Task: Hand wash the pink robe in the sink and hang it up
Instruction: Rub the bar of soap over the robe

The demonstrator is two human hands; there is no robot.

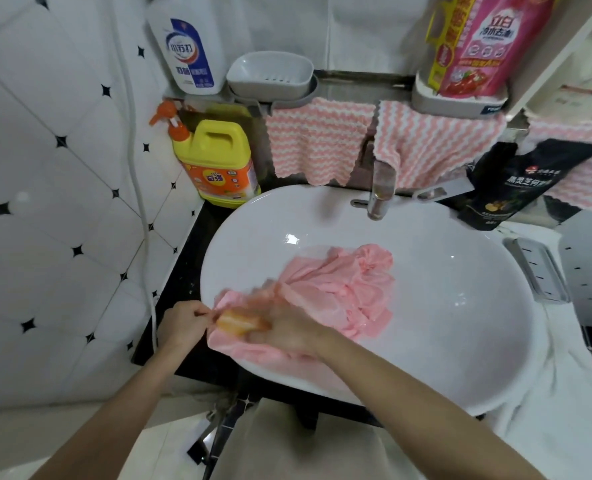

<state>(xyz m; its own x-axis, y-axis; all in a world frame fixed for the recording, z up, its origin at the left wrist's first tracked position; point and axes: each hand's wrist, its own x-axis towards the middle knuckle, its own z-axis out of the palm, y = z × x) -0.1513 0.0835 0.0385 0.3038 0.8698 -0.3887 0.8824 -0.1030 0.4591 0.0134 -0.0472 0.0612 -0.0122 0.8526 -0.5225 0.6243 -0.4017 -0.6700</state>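
The pink robe lies crumpled in the white oval sink, with one end draped over the sink's left front rim. My left hand pinches the robe's edge at that rim. My right hand, blurred by motion, holds an orange bar of soap against the pink cloth just right of my left hand. The chrome faucet stands at the back of the sink; no water is seen running.
A yellow detergent jug stands at the sink's back left. Pink-and-white striped cloths hang from a rail behind. A grey soap dish, a white bottle and a pink pouch sit above. A black pouch leans at right.
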